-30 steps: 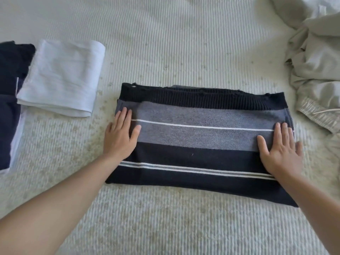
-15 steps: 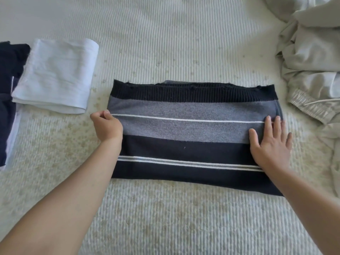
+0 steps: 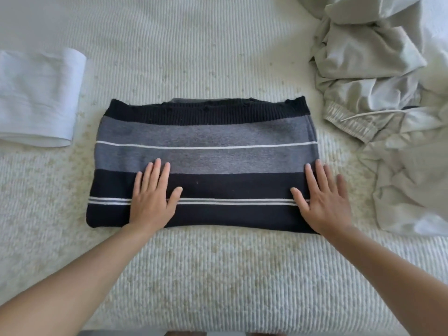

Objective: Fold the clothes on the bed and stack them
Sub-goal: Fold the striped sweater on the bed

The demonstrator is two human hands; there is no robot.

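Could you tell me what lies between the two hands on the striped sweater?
Only bare sweater: its dark band and thin white stripes run from left hand to right hand, seen in the head view.

I see a matt knitted sweater (image 3: 206, 154) with a ribbed black hem, lying on the bed's (image 3: 218, 275) ribbed, nubby cream cover; smooth white folded cloth (image 3: 38, 100); crumpled soft beige fabric (image 3: 378, 81).
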